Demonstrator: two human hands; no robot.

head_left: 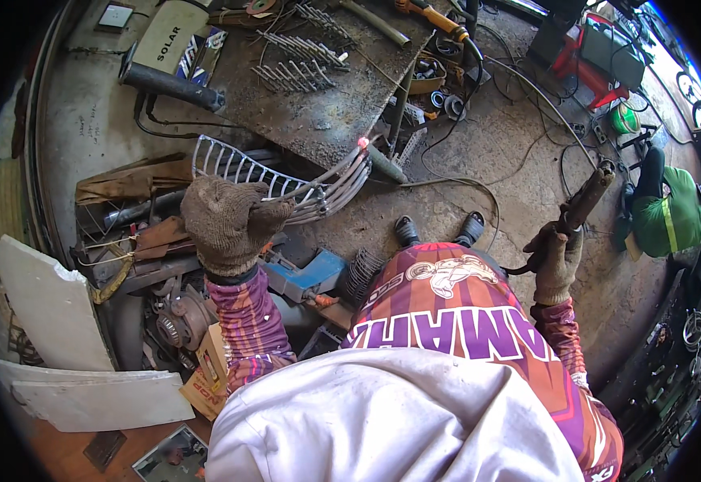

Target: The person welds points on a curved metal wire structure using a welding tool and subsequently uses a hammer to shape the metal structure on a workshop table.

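Observation:
My left hand (226,221), in a thick brown knitted glove, is closed on a curved metal rod frame (318,205). Several bent bars run side by side in this frame, and a ladder-like row of short rungs stands behind my glove. A spot at its far end glows red beside the corner of a metal worktable (286,120). Out to the right, my right hand (555,261), also gloved, grips a dark welding electrode holder (590,195) by its handle. The holder's jaw end points up and away from the frame. I cannot make out an electrode in it.
Short metal rods (294,74) and an orange angle grinder (435,20) lie on the worktable. Cables (487,189) trail over the floor. A crouching person in green (672,213) is at the right. Left of me are white boards (53,301) and a blue tool (310,273).

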